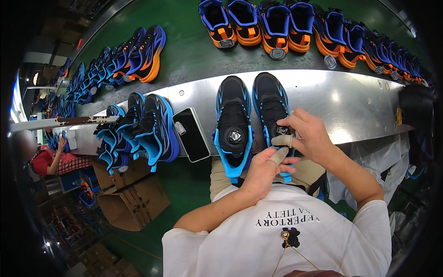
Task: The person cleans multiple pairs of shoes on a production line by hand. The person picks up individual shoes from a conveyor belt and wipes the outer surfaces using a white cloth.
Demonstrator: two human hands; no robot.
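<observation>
Nearest the camera, the person's left hand [263, 168] reaches up from the lower edge, its bandaged forefinger pressed against the heel end of the right-hand shoe [272, 108], a black sneaker with bright blue trim. Its grip is a loose curl rather than a fist, and it rests on the shoe more than clasps it. The right hand [310, 135] comes in from the right, thumb and taped fingertip pinched on the round dial [282, 130] on that shoe's tongue; its grip is clenched on the dial.

This shoe lies at the near edge of the shiny metal table [350, 99], toe pointing away, its heel hanging over the person's lap. Just beside it on the left lies its mate, the left-hand shoe [233, 122], untouched, with its own dial facing up. Further left lies a dark smartphone [191, 134], then a cluster of black-and-blue sneakers [138, 131] crowded together at the table's left part.

Beyond the table runs a green conveyor belt [189, 46] carrying rows of blue-and-orange sneakers [277, 25].
</observation>
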